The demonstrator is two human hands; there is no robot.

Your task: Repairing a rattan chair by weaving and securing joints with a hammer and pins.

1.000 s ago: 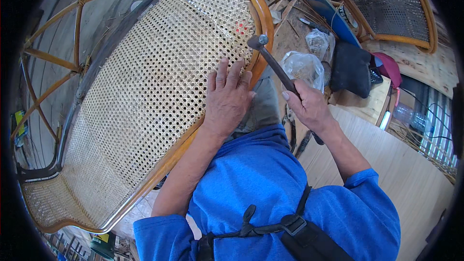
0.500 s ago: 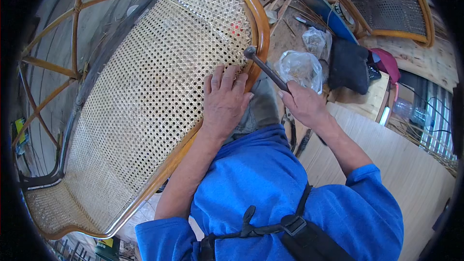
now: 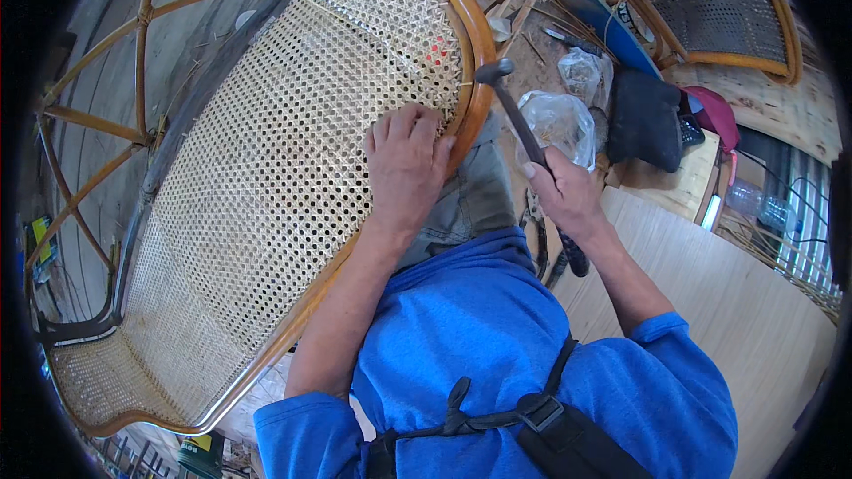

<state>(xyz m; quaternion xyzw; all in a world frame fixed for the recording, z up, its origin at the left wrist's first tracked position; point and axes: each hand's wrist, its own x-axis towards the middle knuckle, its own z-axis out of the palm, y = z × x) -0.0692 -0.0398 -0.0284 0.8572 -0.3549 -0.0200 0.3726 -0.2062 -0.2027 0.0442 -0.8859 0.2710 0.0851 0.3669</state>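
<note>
A large woven cane panel (image 3: 257,177) fills the left half of the head view, set in a glossy brown curved rattan frame (image 3: 474,27). My left hand (image 3: 406,160) lies on the panel beside the frame's inner edge. Its fingers are bent and drawn together, with the thumb by the rail; the fingertips hide whatever may be between them. In my right hand (image 3: 568,195) is a hammer (image 3: 519,117), gripped by its dark handle. The metal head is raised at the outer side of the rail, apart from my left hand.
Right of the frame are a clear plastic bag (image 3: 557,129) of small pieces, a second bag (image 3: 581,75), a black cushion-like bundle (image 3: 641,120) and a dark red cap (image 3: 713,120). A pale board (image 3: 701,275) lies at the right. Another cane-backed piece (image 3: 719,9) stands far right.
The hammer has lifted off the rail and swung right, showing more of its handle. My left hand's fingers have curled in and shifted slightly left.
</note>
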